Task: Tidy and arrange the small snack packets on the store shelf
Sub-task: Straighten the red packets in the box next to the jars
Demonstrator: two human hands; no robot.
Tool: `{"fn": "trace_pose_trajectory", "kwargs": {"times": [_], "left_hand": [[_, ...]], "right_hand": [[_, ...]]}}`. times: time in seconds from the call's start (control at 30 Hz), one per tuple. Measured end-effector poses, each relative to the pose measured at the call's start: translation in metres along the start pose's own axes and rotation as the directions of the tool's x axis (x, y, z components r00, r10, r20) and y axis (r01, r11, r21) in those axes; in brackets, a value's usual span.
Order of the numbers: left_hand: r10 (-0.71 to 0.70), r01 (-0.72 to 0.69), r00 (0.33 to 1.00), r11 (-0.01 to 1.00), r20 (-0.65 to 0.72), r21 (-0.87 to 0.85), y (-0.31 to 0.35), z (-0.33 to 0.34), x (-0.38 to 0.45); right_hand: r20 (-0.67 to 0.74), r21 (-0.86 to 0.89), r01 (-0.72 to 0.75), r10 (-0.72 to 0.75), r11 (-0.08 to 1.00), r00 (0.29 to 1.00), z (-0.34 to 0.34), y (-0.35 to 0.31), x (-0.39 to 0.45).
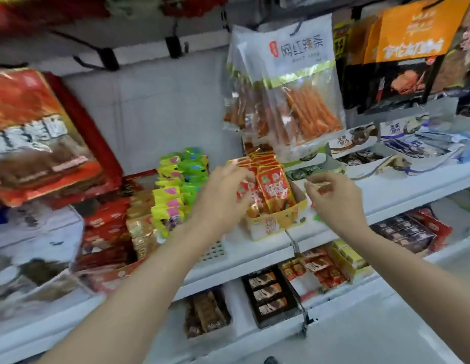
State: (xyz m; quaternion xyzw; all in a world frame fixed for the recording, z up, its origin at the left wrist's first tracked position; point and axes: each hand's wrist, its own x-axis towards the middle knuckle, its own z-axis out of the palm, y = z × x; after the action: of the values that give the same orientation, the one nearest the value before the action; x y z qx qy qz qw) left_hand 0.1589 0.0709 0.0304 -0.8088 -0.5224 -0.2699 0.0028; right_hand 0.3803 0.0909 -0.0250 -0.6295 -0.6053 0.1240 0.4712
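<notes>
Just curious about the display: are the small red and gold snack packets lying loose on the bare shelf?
No, the small red and gold snack packets stand upright inside a yellow cardboard display box.
</notes>
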Motion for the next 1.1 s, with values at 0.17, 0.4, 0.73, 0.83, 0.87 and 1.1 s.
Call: {"fn": "trace_pose_trajectory", "kwargs": {"times": [0.17,0.4,0.73,0.83,0.87,1.1], "left_hand": [[-0.206,0.216,0.974,0.969,-0.089,0.120,-0.075,-0.094,-0.088],[-0.562,0.566,0.824,0.822,-0.072,0.059,-0.178,-0.134,-0.185],[-0.538,0.536,0.841,0.843,-0.060,-0.042,-0.223,-0.083,-0.199],[-0.531,0.530,0.845,0.847,-0.061,-0.023,-0.226,-0.086,-0.196],[-0.524,0.524,0.849,0.851,-0.059,-0.025,-0.228,-0.087,-0.196],[-0.516,0.492,0.853,0.846,-0.082,-0.208,-0.222,-0.093,-0.213]], "right_hand": [[0.128,0.100,0.385,-0.396,0.917,0.909,0.045,-0.140,-0.057],[0.390,0.203,0.563,-0.594,0.801,0.704,0.154,-0.252,-0.101],[0.611,-0.061,0.613,-0.457,0.788,0.647,0.262,-0.255,-0.085],[0.617,-0.084,0.617,-0.446,0.783,0.649,0.270,-0.253,-0.084],[0.617,-0.089,0.619,-0.445,0.781,0.650,0.272,-0.253,-0.084],[0.605,-0.190,0.700,-0.479,0.688,0.636,0.273,-0.251,-0.089]]}}
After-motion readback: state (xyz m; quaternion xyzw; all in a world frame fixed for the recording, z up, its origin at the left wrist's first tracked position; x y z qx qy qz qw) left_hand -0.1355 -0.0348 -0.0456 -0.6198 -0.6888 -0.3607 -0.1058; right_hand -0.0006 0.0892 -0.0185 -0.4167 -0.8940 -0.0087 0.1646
